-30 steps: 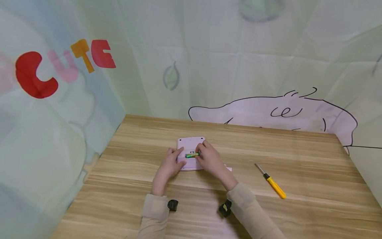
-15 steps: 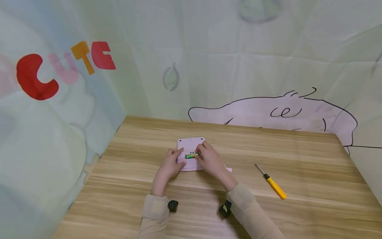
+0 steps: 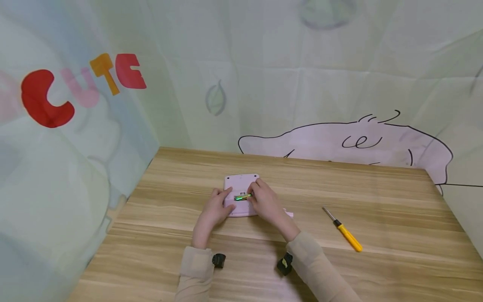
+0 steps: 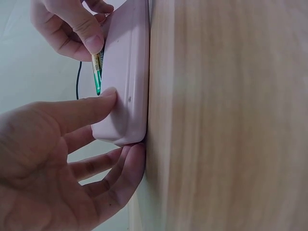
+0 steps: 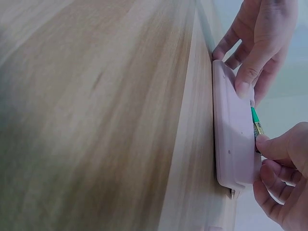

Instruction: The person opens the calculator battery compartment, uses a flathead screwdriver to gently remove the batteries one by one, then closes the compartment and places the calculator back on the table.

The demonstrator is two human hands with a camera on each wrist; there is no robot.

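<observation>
A pale pink device (image 3: 241,183) lies on the wooden table with small dark holes near its upper corners. My left hand (image 3: 214,208) grips its left side, thumb on the upper face and fingers at the edge, as the left wrist view shows. Between the thumb and fingers of my right hand (image 3: 266,202) is one end of a green and gold battery (image 3: 241,197), which lies at a slant over the middle of the device. In the right wrist view the green end of the battery (image 5: 255,114) sticks up a little from the surface.
A screwdriver (image 3: 349,237) with a yellow handle lies on the table at the right. A small pink piece (image 3: 289,214) shows beside my right wrist. Printed cloth walls (image 3: 264,84) stand behind and to the left of the table.
The green end of the battery has shifted very slightly in my right hand's pinch. Both hands stay in the same places.
</observation>
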